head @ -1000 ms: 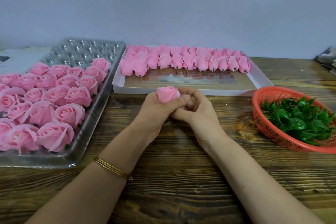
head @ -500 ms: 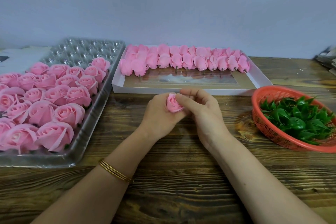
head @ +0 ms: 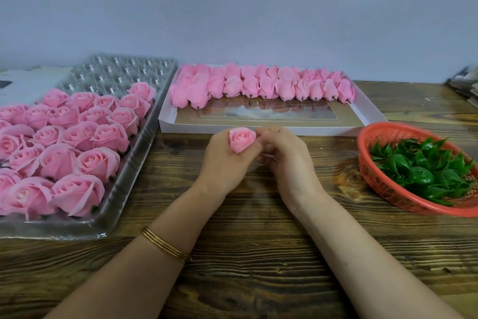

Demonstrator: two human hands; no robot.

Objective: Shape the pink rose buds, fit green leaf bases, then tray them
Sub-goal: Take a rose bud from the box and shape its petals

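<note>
All that shows of the person is two bare forearms, the left hand (head: pixel 225 163) and the right hand (head: pixel 287 161). Round the left wrist sits a close stack of thin gold bangles (head: pixel 165 245), plain and shiny.

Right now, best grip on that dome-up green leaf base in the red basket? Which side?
Take the leaf base by its round dome, pinched across the sides, coming from above. It lies dome-up on the pile, hole showing; its pointed leaves look thin and tangled with neighbours, and the basket wall would likely block a low approach. The right hand is nearer.
</note>
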